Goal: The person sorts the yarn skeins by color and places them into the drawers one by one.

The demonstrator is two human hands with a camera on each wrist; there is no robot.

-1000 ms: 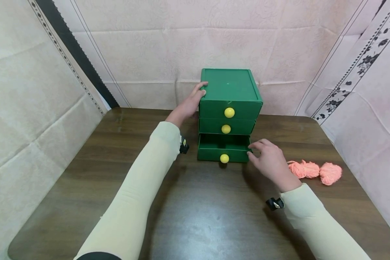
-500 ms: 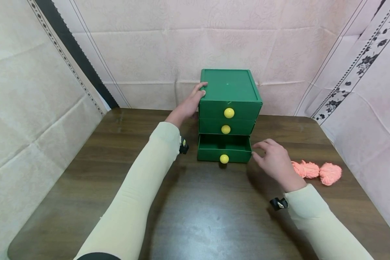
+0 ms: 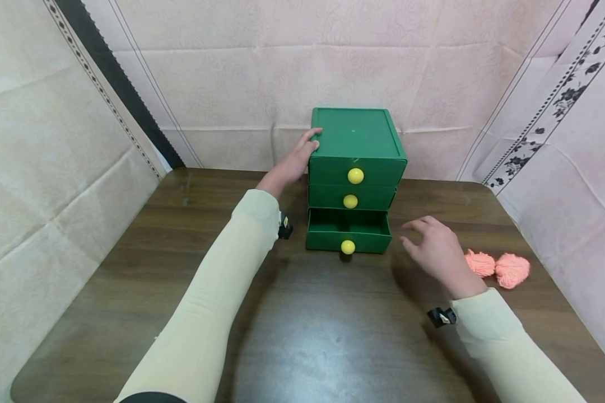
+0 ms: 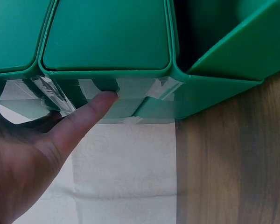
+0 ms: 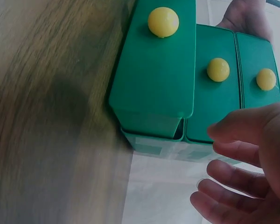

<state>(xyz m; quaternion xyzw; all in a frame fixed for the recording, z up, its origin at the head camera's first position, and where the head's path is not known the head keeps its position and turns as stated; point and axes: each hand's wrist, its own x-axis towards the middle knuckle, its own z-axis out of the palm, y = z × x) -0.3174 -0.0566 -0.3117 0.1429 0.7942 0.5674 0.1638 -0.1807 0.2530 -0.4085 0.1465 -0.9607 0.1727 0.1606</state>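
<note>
A green drawer cabinet (image 3: 355, 134) with three yellow-knobbed drawers stands at the back of the table. Its bottom drawer (image 3: 322, 240) is pulled out, and the visible inside holds nothing. My left hand (image 3: 293, 162) rests against the cabinet's left side, fingertips at the top edge; in the left wrist view the thumb (image 4: 91, 112) lies straight along the taped side wall. To the right of the drawer, my right hand (image 3: 438, 252) hovers with loosely bent fingers and nothing between them. Close beyond its wrist lie two bundles of salmon-pink yarn, one (image 3: 480, 263) partly hidden by the hand, the other (image 3: 512, 271) in full view.
The dark wooden table (image 3: 292, 336) reaches toward me, with rounded far corners. Pale patterned cloth (image 3: 206, 84) hangs behind it and along both sides. Each wrist carries a small black camera, the right one (image 3: 441, 317) low over the table.
My right hand has drawn away to the right from the bottom drawer's right edge, covering more of the nearer yarn bundle's left end less and less. The left hand and cabinet stay put.
</note>
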